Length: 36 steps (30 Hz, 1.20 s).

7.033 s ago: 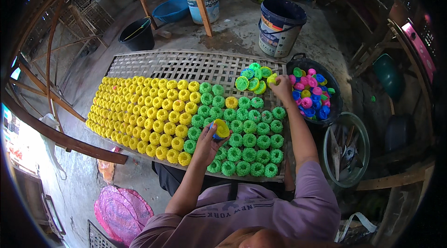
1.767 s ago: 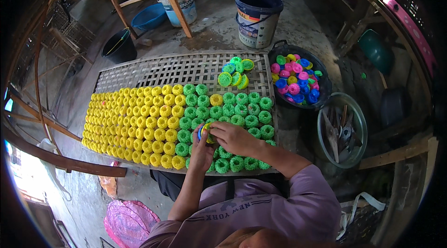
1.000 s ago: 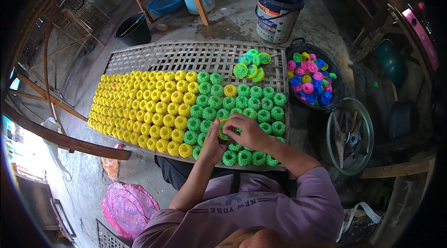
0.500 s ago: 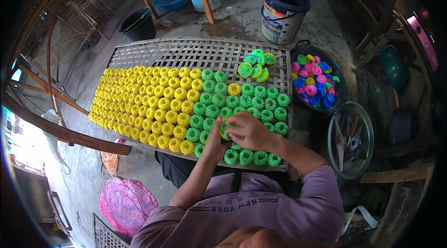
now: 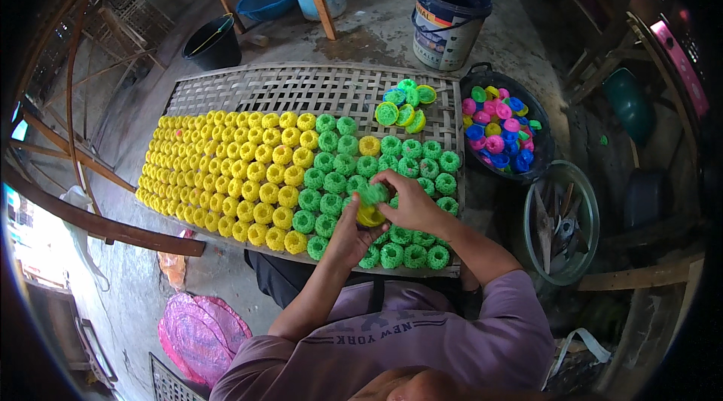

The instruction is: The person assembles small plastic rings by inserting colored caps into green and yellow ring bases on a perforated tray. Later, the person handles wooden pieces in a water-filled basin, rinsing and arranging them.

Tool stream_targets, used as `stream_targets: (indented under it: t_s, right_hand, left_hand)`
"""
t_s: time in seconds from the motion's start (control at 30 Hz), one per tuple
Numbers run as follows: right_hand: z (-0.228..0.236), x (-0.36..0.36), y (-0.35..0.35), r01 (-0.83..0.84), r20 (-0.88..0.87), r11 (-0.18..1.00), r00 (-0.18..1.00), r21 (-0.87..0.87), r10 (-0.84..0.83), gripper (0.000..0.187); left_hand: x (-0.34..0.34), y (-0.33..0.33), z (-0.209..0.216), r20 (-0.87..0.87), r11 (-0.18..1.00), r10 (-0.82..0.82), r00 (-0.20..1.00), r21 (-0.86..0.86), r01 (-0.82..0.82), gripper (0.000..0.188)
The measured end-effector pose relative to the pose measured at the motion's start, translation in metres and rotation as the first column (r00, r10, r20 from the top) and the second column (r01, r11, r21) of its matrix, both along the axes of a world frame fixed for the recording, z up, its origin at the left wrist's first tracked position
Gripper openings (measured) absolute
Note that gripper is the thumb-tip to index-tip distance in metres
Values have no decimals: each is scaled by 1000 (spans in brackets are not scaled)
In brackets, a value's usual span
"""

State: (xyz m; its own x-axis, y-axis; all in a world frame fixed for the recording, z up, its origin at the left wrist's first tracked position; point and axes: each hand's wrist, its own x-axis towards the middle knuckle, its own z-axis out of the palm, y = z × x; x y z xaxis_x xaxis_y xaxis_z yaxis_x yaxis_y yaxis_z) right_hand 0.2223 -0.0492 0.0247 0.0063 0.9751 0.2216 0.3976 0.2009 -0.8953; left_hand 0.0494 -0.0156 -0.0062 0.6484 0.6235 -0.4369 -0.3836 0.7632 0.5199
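My left hand [image 5: 349, 239] holds a small yellow plastic cup [image 5: 369, 216] low over the woven bamboo tray [image 5: 248, 86]. Just above the cup, my right hand [image 5: 410, 205] pinches a green ring-shaped piece of stringy dough [image 5: 373, 194], slightly blurred. Under and around both hands stand rows of similar green dough rings [image 5: 414, 256]. Close rows of yellow dough rings [image 5: 233, 167] cover the tray's left part, and a lone yellow ring [image 5: 370, 146] sits among the green. Several filled cups [image 5: 386, 113] are heaped at the tray's far right.
Right of the tray stands a black tub [image 5: 542, 156] of pink, blue and yellow cups. Nearer is a clear basin [image 5: 553, 273] with tools. Beyond the tray are a paint bucket [image 5: 448, 32], a black bucket [image 5: 218, 51] and a blue basin [image 5: 267, 0]. A pink sack [image 5: 199, 337] lies lower left.
My right hand has lifted the green dough ring up from the yellow cup, which now shows below it. The whole view has shifted slightly.
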Motion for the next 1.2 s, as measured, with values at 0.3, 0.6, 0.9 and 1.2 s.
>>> stream_targets:
  t_s: [0.3,0.6,0.9,1.2]
  right_hand:
    - [-37,165,46,477,173,878,862,38,-476,37]
    - [-112,202,67,574,377,781,799,-248,-467,32]
    - [-24,99,26,169,334,981,923,95,-191,46]
    - [16,60,-4,144,254,989,958,-35,-130,72]
  left_hand:
    - [-5,-2,2,-123,981,62,990,191,-37,44]
    - [-8,1,6,-155,971,90,984,235,-52,45]
    - [-10,6,5,-220,929,56,974,369,30,55]
    - [-8,-3,14,-88,943,-109,990,305,131,77]
